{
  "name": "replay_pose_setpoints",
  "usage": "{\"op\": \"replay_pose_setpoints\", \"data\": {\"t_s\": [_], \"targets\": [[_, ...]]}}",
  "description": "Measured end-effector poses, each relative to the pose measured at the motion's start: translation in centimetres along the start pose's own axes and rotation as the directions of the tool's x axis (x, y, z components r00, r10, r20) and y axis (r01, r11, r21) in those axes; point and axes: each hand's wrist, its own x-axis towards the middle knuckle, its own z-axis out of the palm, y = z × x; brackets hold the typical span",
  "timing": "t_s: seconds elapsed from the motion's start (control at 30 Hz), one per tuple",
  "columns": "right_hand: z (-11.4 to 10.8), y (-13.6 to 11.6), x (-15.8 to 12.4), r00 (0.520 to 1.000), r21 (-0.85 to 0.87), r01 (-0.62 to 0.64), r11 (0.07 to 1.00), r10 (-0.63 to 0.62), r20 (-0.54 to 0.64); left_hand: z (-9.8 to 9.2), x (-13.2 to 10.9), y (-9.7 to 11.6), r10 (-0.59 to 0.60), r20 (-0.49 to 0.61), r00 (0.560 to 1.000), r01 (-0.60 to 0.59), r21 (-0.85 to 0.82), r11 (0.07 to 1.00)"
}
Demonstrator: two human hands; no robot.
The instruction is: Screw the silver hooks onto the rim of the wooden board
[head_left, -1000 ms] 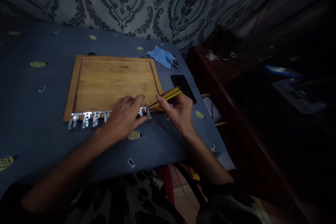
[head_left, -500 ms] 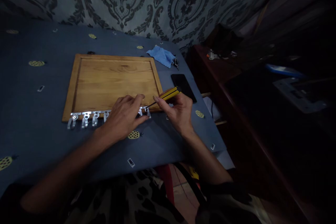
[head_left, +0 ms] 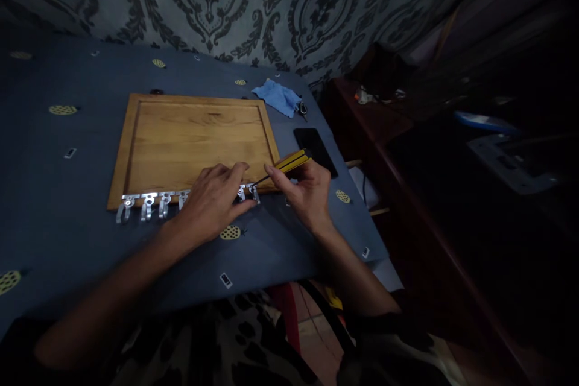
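Observation:
A wooden panel [head_left: 199,139] with a raised frame lies flat on the table. Along its near edge runs a metal hook rail [head_left: 151,198] with several silver hooks hanging past the wood. My left hand [head_left: 212,202] is closed over the right-centre of this rail, fingers on the panel and thumb by the hooks, covering part of the rail. My right hand [head_left: 310,190] grips a screwdriver [head_left: 292,161] by its yellow and black handle. The slanted shaft reaches down-left to the rail's right end, where its tip meets the metal near a hook; the screw itself is too small to make out.
The table has a blue cloth [head_left: 81,193] with pineapple prints. Right of the panel lie a black phone [head_left: 315,148], a light-blue rag [head_left: 277,98] and a small dark item [head_left: 302,110] like keys. A dark red wooden ledge [head_left: 357,108] stands at the right. Behind hangs patterned fabric.
Both hands, the screwdriver and the hook rail hold practically the same positions. The view has shifted very slightly.

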Motion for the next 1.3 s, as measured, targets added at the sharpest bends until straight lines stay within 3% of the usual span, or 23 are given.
{"op": "replay_pose_setpoints", "data": {"t_s": [0.13, 0.33, 0.5, 0.83, 0.97, 1.17, 1.3], "targets": [[0.0, -0.3, -0.1, 1.0, 0.014, 0.001, 1.0, -0.001, -0.024, -0.1, -0.1, -0.1, 0.006, 0.006, 1.0, -0.006, 0.0, 1.0], [-0.6, -1.4, 0.3, 0.978, 0.119, -0.045, 0.992, 0.068, -0.2, -0.3, 0.0, 0.1, 0.017, 0.03, 0.999, -0.016, -0.018, 1.0], [-0.2, -1.1, 1.4, 0.976, 0.292, -0.144, 0.945, 0.185, -0.118, 0.3, 0.5, 0.8, 0.06, 0.021, 0.998, -0.06, 0.008, 0.998], [2.7, 3.1, 3.1, 0.921, 0.569, -0.32, 0.758, 0.391, -0.002, 1.1, 0.8, 1.2, 0.034, 0.011, 0.999, -0.035, 0.056, 0.998], [2.4, 2.8, 2.5, 0.927, 0.502, -0.315, 0.805, 0.375, -0.02, 1.3, 0.8, 1.1, 0.048, -0.002, 0.999, -0.048, 0.069, 0.996], [1.1, 0.7, 0.7, 0.96, 0.346, -0.176, 0.922, 0.238, -0.146, 1.5, 0.8, 0.8, 0.036, -0.009, 0.999, -0.036, 0.011, 0.999], [0.6, 0.2, -0.3, 0.973, 0.322, -0.126, 0.938, 0.18, -0.143, 1.5, 0.9, 0.8, 0.007, 0.01, 1.0, -0.006, -0.027, 1.0]]}}
